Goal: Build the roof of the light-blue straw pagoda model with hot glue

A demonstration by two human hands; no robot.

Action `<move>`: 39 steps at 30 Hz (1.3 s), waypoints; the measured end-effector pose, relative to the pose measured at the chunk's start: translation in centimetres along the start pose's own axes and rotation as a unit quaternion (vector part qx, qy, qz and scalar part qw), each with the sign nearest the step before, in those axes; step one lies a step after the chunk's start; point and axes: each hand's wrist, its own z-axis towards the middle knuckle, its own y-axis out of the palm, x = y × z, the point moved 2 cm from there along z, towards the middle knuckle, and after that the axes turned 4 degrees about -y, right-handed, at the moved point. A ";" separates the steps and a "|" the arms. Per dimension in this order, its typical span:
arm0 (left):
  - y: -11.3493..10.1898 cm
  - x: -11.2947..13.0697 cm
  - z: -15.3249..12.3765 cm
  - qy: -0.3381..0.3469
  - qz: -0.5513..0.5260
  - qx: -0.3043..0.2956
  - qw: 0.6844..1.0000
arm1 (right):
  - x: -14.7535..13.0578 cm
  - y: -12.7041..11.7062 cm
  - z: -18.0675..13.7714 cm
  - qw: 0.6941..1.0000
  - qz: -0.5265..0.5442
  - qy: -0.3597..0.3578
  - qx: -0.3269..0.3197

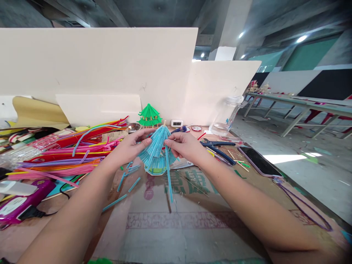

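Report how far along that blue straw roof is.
Done: the blue straw cone is already fanned out, and a green model stands complete behind it. In hand: the left hand and right hand pinch its top; one long straw hangs untrimmed. Left, probably: trimming it and using the cut blue pieces lying loose.

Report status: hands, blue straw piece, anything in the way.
Left hand and right hand grip the blue straw umbrella near its top. Cut straw bits lie nearby.
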 end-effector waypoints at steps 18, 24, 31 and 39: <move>0.6 -1.5 0.6 0.007 -0.040 0.101 0.994 | 1.1 1.9 0.2 0.997 0.058 0.006 0.058; 0.9 -2.2 1.1 -0.005 -0.088 0.119 0.989 | 1.4 0.0 0.2 0.998 0.052 0.035 -0.029; 1.0 -2.2 1.0 -0.011 -0.035 0.118 0.992 | 1.3 -1.0 -0.6 0.996 -0.046 0.044 -0.056; -0.6 -0.7 2.6 -0.052 0.090 0.074 0.992 | 2.9 -2.2 0.0 0.987 -0.154 0.018 -0.040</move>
